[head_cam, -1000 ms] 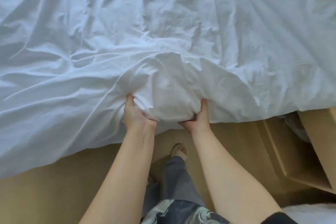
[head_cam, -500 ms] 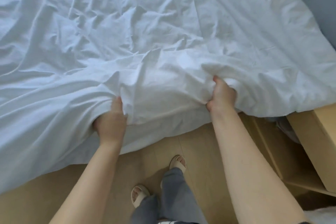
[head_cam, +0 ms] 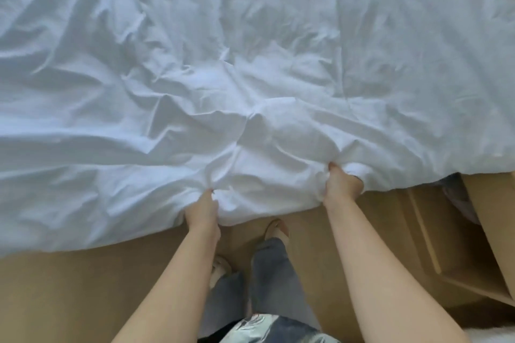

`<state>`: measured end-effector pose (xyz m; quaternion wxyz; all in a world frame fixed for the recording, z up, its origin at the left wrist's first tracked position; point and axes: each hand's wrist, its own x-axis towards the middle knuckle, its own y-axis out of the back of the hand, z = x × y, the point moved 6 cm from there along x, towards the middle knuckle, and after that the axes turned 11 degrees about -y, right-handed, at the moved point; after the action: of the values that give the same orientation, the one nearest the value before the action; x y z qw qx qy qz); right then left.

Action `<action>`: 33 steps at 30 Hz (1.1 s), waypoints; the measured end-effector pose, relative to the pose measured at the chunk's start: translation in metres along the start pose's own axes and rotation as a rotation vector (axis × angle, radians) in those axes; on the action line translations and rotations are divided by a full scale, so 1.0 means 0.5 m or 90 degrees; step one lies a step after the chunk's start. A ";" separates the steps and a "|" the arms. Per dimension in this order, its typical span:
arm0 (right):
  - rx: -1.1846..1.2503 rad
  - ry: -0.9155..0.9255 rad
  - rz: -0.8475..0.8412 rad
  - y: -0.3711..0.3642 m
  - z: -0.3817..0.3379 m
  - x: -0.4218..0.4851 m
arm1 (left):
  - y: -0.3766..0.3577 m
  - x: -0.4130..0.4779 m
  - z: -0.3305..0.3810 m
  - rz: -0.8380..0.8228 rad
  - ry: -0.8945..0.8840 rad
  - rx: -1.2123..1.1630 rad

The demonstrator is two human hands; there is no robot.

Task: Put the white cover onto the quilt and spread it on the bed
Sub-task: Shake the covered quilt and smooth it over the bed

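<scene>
View from above, looking down at a person's two bare arms reaching forward to the near edge of a bed. A white cover point(head_cam: 250, 64), heavily creased, lies spread over the whole upper part of the picture and hides the bed beneath it. Its near edge hangs over the side, above a tan floor point(head_cam: 69, 295).

The left hand point(head_cam: 202, 210) clutches a bunch of the cover at the hanging edge, thumb on top and fingers tucked out of sight under the cloth. The right hand point(head_cam: 341, 185) grasps another fold of the same edge, a little farther up and to the right, thumb pointing up and fingers buried in the fabric. Between the two hands the cover puffs up in a thick, rounded bulge. Whether the quilt is inside the cover cannot be told, since only white cloth shows.

At the right stands a light wooden bedside cabinet point(head_cam: 426, 234) with an open compartment facing the person. Its inside is partly shadowed and its contents cannot be made out. In the gap between the cabinet and the bed, a bit of pale patterned fabric point(head_cam: 457, 195) shows just below the cover's edge.

Below the arms are grey trouser legs point(head_cam: 273, 273) and two feet in light sandals point(head_cam: 276, 228) on the floor. Something white and fluffy point(head_cam: 487, 335) sits at the bottom right corner.
</scene>
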<state>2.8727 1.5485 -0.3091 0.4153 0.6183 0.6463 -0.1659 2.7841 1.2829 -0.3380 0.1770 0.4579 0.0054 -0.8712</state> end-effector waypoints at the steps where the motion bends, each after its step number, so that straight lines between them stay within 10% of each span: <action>1: -0.002 0.000 -0.008 0.000 -0.003 -0.003 | -0.008 -0.011 -0.011 -0.041 0.020 -0.036; 10: -0.174 -0.122 -0.153 0.029 0.070 0.018 | -0.158 -0.086 -0.063 -0.328 0.091 -0.276; 14: -0.740 -0.150 -0.296 0.028 0.018 -0.004 | -0.208 -0.066 -0.082 -0.216 0.096 -0.306; 17: -1.040 0.154 -0.325 -0.057 -0.086 -0.015 | -0.209 -0.058 -0.089 -0.050 0.051 -0.292; 20: -0.920 0.522 -0.363 -0.201 -0.154 -0.035 | -0.208 -0.073 -0.094 0.036 0.017 -0.298; 28: -1.107 0.608 -0.569 -0.343 -0.034 -0.013 | -0.196 -0.087 -0.109 0.087 -0.032 -0.366; 33: -0.849 0.851 -0.562 -0.377 -0.179 -0.072 | -0.186 -0.077 -0.099 0.061 -0.073 -0.520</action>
<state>2.6626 1.5560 -0.2849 0.1328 -0.0620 0.8737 0.4638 2.8145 1.3902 -0.3502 0.3843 0.3002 0.3194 -0.8125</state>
